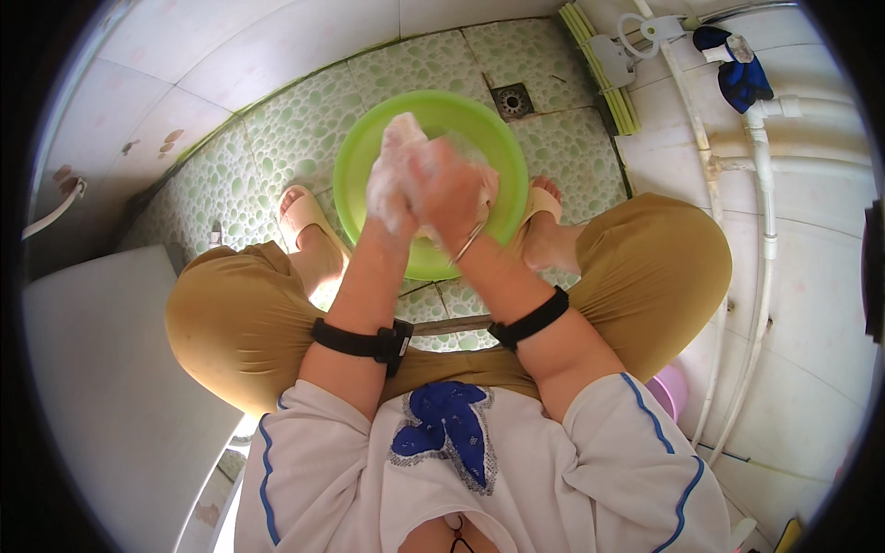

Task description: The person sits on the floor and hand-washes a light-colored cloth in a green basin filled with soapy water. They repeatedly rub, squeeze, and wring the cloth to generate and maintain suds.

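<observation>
A round lime-green plastic basin (432, 101) stands on the floor between my feet. Over it my left hand (393, 190), coated in white suds, grips a soapy pale pinkish cloth (403, 131). My right hand (448, 181) presses against the left one with its fingers curled on the cloth; it is blurred by motion. A thin bangle (468, 243) circles the right wrist. More light pink fabric (489, 181) shows beside the right hand, inside the basin. My hands cover much of the basin's bottom.
Green pebble-patterned tiles (297, 138) cover the floor, with a square drain (513, 101) beyond the basin. A folded green-edged item (600, 69) and white pipes (760, 166) line the right wall. At left stands a grey-white panel (117, 345); a pink container (669, 390) sits by my right knee.
</observation>
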Tool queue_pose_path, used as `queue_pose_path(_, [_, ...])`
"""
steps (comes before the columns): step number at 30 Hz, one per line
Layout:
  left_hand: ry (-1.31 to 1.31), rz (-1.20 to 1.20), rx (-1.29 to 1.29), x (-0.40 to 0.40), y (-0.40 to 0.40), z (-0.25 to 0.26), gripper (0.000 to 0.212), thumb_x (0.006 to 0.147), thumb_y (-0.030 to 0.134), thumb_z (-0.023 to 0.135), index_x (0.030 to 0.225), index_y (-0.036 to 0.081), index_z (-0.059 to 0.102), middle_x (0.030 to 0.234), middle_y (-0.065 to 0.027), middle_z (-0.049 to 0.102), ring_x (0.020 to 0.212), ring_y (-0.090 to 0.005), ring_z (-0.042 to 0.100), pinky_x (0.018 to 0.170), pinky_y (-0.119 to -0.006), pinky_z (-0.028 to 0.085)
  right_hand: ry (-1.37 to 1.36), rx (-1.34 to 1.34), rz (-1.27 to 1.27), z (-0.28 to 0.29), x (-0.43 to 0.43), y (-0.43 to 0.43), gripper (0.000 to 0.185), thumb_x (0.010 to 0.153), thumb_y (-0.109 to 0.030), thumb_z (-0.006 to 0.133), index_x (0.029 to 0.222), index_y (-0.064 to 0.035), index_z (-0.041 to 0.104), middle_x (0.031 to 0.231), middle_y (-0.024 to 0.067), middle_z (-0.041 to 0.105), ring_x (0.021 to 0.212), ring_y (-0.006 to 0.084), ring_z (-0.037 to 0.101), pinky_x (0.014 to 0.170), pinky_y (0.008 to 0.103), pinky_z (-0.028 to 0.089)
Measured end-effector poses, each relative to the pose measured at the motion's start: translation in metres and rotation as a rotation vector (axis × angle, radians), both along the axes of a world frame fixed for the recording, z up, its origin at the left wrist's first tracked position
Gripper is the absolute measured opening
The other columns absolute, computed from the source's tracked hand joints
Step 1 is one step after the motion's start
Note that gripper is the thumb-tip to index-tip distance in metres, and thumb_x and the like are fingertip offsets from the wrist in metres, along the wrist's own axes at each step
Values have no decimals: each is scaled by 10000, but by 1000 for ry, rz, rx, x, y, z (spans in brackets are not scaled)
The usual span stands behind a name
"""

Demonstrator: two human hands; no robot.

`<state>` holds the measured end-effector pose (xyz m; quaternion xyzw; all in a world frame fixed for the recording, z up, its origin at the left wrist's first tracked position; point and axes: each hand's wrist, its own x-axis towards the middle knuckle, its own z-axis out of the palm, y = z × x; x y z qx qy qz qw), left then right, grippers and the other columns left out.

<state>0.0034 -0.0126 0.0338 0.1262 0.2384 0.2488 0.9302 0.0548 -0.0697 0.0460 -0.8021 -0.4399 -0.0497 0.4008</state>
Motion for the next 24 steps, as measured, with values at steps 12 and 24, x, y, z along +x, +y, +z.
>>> queue_pose_path(12, [-199,-238,-29,-2,18,9,744,906,601,310,1288,-34,379,1202,-137,517,1079,-244,508,955,-379,381,32,224,87,-38,49,-1,273,776,-245,676,937,-45,585,936,123,572,818,280,576,656,358,474])
queue_pose_path(24, [72,-223,-194,-10,40,-29,347,933,329,486,1027,0,538,920,-107,617,836,-222,608,774,-355,498,-227,-24,596,-1,15,-5,164,632,-137,654,766,-94,570,811,46,539,663,216,557,526,328,422])
